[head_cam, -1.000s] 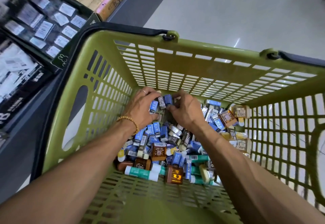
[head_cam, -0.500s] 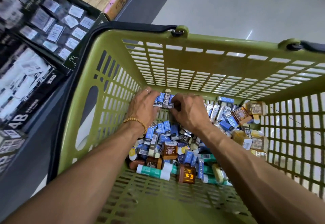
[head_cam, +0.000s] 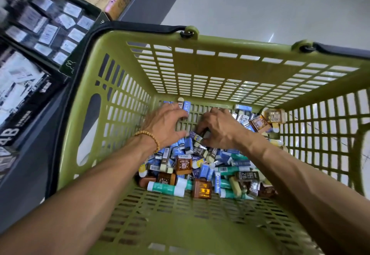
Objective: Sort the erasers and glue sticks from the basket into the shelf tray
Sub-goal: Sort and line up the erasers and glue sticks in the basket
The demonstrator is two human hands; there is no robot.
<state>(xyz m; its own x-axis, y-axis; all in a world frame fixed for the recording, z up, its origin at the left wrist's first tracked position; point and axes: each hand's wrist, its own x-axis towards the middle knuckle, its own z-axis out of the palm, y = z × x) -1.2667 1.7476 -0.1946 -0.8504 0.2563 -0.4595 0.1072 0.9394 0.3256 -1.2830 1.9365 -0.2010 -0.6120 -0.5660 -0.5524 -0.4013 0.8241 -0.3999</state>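
Left hand [head_cam: 163, 122] now holds several blue erasers [head_cam: 186, 105]; right hand [head_cam: 218, 128] has dropped to pinch another eraser [head_cam: 195, 136] in green basket [head_cam: 220, 68]. Still gathering.

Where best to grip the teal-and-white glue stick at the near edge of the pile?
Pinch the glue stick across its round body near the middle, coming straight down from above. It lies flat on the basket floor, its near side clear, so probably nothing blocks the fingers.

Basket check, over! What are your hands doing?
Left hand gripping blue erasers. Right hand pinching one eraser. Pile remains in basket.
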